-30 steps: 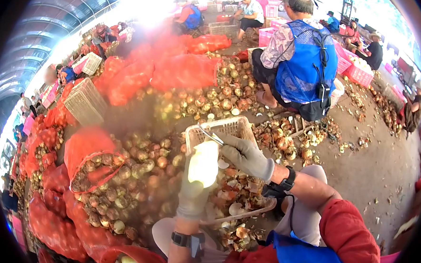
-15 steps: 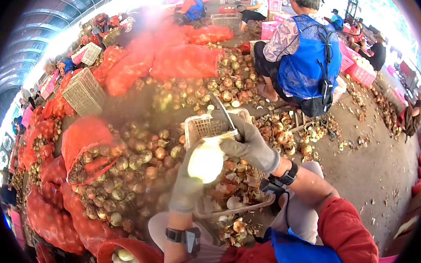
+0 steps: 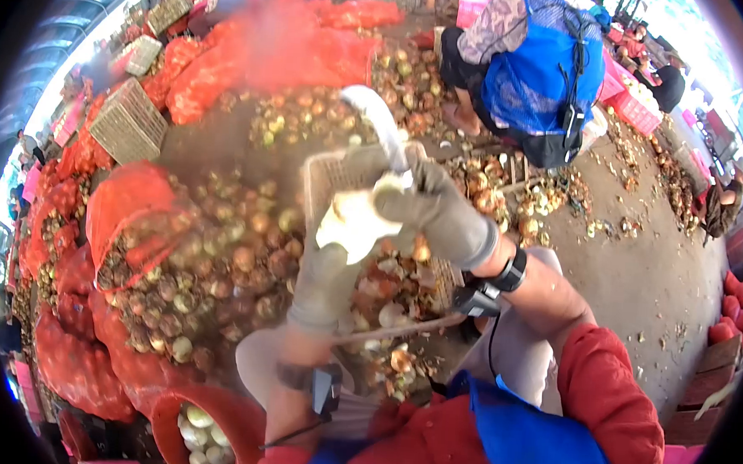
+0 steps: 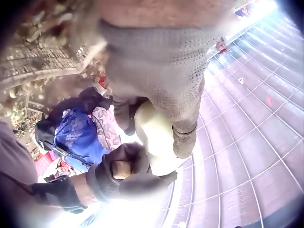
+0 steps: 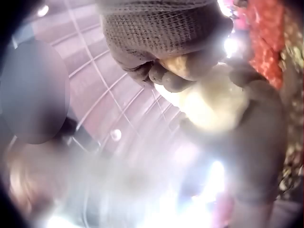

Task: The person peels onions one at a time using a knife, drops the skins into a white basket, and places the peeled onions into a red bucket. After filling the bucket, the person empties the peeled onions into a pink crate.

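Note:
My left hand (image 3: 322,284), in a grey knit glove, holds a pale peeled onion (image 3: 351,222) over the basket; glare washes out part of it. In the left wrist view the fingers are curled about the onion (image 4: 156,135). My right hand (image 3: 440,210), gloved too, grips a knife whose curved blade (image 3: 377,119) points up and away, blurred. Its wooden handle (image 4: 121,169) shows inside the fist in the left wrist view. The right thumb lies right at the onion's near side. In the right wrist view both gloves meet around the onion (image 5: 213,107).
Below the hands stands a plastic basket (image 3: 320,175) with onion skins (image 3: 385,291). Unpeeled onions (image 3: 244,259) are heaped at left by a red mesh sack (image 3: 129,211). A red bucket (image 3: 248,423) holds peeled onions (image 3: 199,436). A person in a blue vest (image 3: 539,85) sits ahead.
The head view has tipped downward. The knife blade, earlier across the onion's top, now points up and away from it. Both hands stay together at the onion.

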Demonstrator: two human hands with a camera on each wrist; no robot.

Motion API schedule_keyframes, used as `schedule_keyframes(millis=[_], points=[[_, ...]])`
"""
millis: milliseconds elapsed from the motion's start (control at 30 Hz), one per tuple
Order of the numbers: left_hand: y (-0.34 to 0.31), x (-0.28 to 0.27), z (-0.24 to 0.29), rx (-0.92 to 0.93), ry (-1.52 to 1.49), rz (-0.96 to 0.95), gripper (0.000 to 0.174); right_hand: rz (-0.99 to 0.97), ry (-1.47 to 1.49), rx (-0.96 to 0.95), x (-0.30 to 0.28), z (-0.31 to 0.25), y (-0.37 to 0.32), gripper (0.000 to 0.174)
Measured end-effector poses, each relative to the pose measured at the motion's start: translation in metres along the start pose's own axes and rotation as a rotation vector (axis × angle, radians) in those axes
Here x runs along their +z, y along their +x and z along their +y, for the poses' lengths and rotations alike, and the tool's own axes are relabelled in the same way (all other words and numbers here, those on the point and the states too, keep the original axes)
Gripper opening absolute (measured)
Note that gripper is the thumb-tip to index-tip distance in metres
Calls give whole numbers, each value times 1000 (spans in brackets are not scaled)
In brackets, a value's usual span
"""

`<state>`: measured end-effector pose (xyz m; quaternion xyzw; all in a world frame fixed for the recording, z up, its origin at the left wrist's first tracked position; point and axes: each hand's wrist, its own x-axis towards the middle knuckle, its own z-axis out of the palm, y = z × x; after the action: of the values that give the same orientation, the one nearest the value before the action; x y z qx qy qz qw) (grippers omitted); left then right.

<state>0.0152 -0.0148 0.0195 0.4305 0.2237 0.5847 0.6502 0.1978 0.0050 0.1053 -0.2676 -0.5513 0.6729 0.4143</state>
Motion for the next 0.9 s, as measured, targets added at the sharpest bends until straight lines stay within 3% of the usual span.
schedule_keyframes(millis=[33,67,167,200,233,267,300,333,367,433,467,500,567,600,633,667,733,767,833,867,900], points=[[3,2,0,57,-48,-59,99,15,203,17,0,0,0,41],[7,-3,0,-30,-151,-95,115,-53,240,63,-12,2,-3,43],[5,0,0,39,-173,-139,115,-93,489,9,-5,-3,-6,47],[5,-1,-8,79,-244,-125,107,-159,551,-16,-20,4,-3,51],[2,0,-5,15,-83,-3,104,-600,858,-102,-28,3,8,52],[-4,2,2,-52,-73,1,104,-631,829,-119,-33,-4,10,52],[-5,4,9,-114,-59,2,104,-314,859,-113,-18,-27,7,52],[6,-3,1,-38,71,-21,105,9,884,-112,-3,-48,0,52],[1,-15,-15,17,-93,-49,93,346,909,-106,3,-59,-3,52],[0,-37,-26,16,644,137,75,330,339,-293,-48,-27,-3,51],[0,-34,-20,10,648,134,75,19,811,-263,-63,-23,-2,52],[1,-26,-9,-43,610,181,67,23,816,-266,-70,-16,4,52],[1,-19,0,-104,573,221,60,-28,490,-118,-78,-5,12,51],[2,-17,1,15,436,273,49,93,92,-37,-68,-15,4,44],[3,-16,1,135,297,322,42,63,-155,-72,-77,3,10,40],[6,-14,-2,436,892,348,38,22,-356,-118,-83,18,16,44],[9,-8,3,444,969,355,38,19,-712,-103,-64,9,13,41],[8,-6,5,447,1047,361,38,77,-908,-388,-79,42,20,43],[6,-16,0,422,1086,334,42,135,-898,-115,-60,21,10,44],[5,-21,-2,398,1124,306,48,137,-898,-112,-54,15,8,44],[4,-22,0,397,1123,306,48,174,-694,-4,-50,9,7,43]])
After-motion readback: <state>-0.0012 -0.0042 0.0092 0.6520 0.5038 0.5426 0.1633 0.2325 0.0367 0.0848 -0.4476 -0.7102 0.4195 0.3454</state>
